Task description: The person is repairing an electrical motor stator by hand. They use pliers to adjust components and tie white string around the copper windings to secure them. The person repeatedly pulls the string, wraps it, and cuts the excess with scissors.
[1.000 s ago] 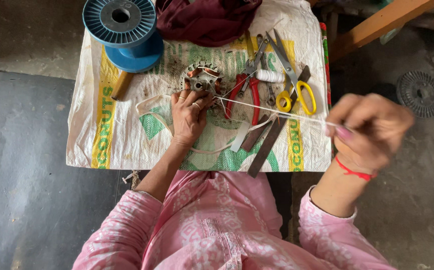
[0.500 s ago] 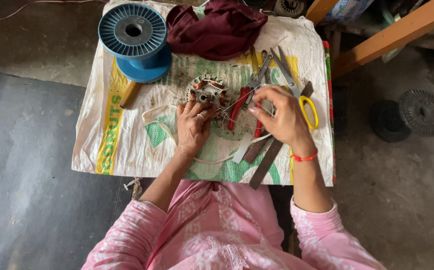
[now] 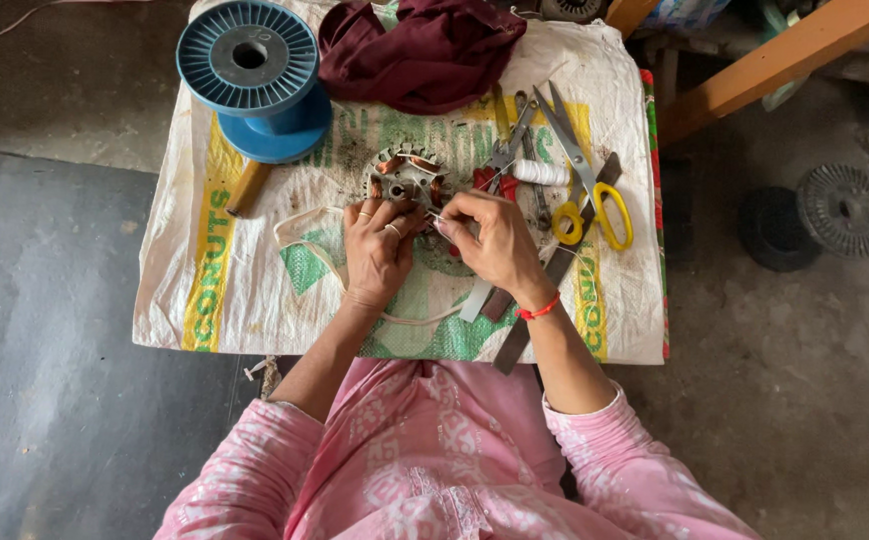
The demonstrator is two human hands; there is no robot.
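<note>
Right now my left hand (image 3: 377, 250) rests on the near edge of the small round motor stator (image 3: 407, 180), fingers curled against it and steadying it on the printed woven sack (image 3: 255, 270) that covers the little table. My right hand (image 3: 492, 238) sits just beside it, thumb and fingertips pinched together at the stator's right rim — on something too fine to make out, perhaps a thread or wire, so I cannot tell exactly what that pinch holds. The stator lies near the middle of the sack, copper windings showing around its ring.

Just right of my right hand lie yellow-handled scissors (image 3: 595, 205), a white spool of thread (image 3: 542, 172) and red-handled pliers (image 3: 490, 180) — all close together. Flat metal strips (image 3: 515, 330) run out from under my right wrist towards the sack's near edge. At the far left stands a blue wire reel (image 3: 250, 75), with a maroon cloth (image 3: 420, 50) bunched beside it.
</note>
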